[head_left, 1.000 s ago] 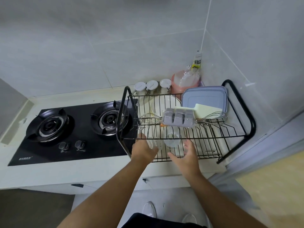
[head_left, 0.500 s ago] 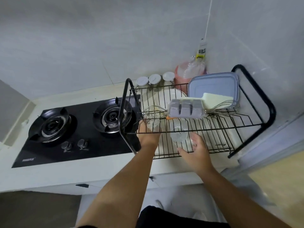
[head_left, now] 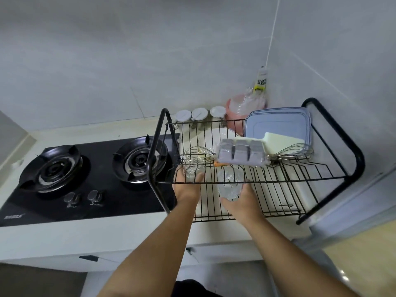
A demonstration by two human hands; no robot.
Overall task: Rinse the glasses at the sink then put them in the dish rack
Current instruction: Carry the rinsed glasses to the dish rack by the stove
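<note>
A black wire dish rack point(head_left: 295, 179) stands on the counter right of the stove. My left hand point(head_left: 186, 187) reaches in at the rack's left front and grips a small clear glass point(head_left: 191, 171) with fingers and thumb round it. My right hand point(head_left: 242, 202) holds a ribbed clear glass point(head_left: 229, 183) from below, just right of the first, among the front wires. Both glasses sit in front of the items lying across the rack. Whether the glasses rest on the wires is unclear.
Across the rack lie two whisks point(head_left: 197, 155), a grey ice tray point(head_left: 242, 152), a pale board point(head_left: 280, 139) and blue lids point(head_left: 278, 123). A white plate point(head_left: 212, 138) lies beneath. Jars point(head_left: 199, 115) and a pink container point(head_left: 237, 112) stand behind. A two-burner stove point(head_left: 85, 168) is left.
Both hands have pushed further into the rack with their glasses, and the right hand's fingers have come up round the ribbed glass. The view has shifted closer.
</note>
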